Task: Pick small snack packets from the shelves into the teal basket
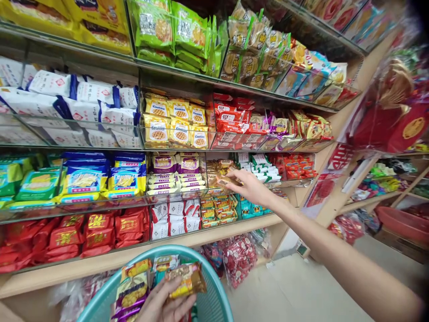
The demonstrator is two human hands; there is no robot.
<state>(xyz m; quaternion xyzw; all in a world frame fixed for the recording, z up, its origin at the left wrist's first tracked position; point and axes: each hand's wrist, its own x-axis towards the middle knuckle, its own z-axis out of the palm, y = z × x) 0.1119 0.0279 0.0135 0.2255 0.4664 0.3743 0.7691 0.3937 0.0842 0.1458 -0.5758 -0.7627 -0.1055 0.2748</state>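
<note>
Over our basket [214, 299] we are holding a snack [186, 279] in left fingers [157, 308]; right fingers [234, 179] are pinching a shelf packet [224, 181], needing a clean pull next.

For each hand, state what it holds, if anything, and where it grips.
The left hand holds a golden snack packet by its lower edge; the right hand pinches a brown snack packet by its end.
</note>
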